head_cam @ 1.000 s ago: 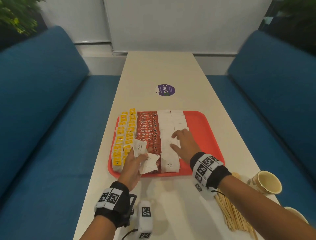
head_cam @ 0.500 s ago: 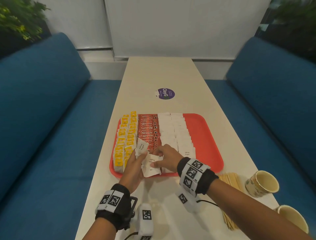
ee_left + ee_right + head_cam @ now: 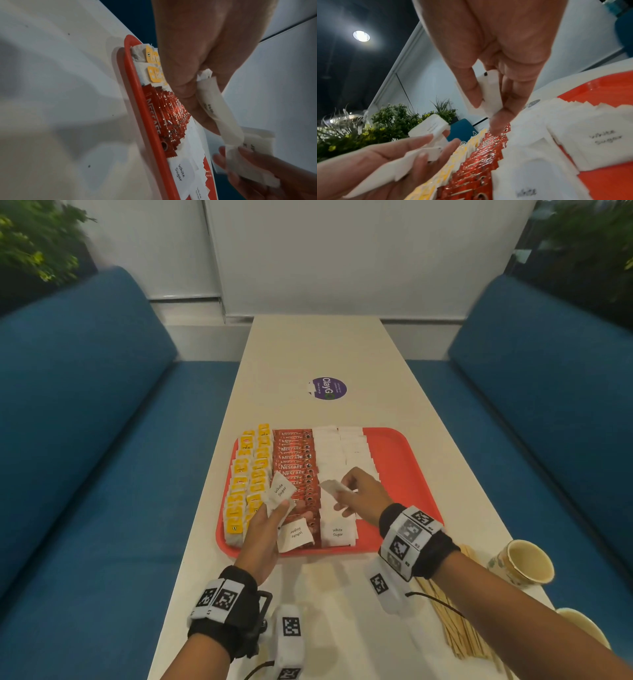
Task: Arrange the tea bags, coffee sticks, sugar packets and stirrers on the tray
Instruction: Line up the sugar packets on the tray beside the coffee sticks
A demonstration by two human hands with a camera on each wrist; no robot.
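Tray (image 3: 407, 460): red plastic, with a low rim, on the near half of the long pale bench (image 3: 318, 350).
Tea bags (image 3: 245, 481): white bags with yellow tags, in two overlapping rows along the left side of the tray.
Coffee sticks (image 3: 294, 460): glossy red Nescafe sachets, one overlapping row just right of the tea bags.
Sugar packets on tray (image 3: 337, 460): flat white paper, printed "White Sugar", in two rows right of the coffee; one loose packet (image 3: 294, 535) lies skewed at the near rim.
Left hand (image 3: 263, 529): over the near left part of the tray, fingers curled around a small bundle of sugar packets (image 3: 279, 494) that stands up from the palm.
Right hand (image 3: 363, 494): over the sugar rows, thumb and fingertips pinching one single sugar packet (image 3: 334, 487), slightly crumpled, above the tray.
Stirrers (image 3: 455, 625): thin pale wooden sticks in a loose pile on the bench, near right, outside the tray.
Paper cups (image 3: 524, 563): two, open side up, at the right edge of the bench beside the stirrers.
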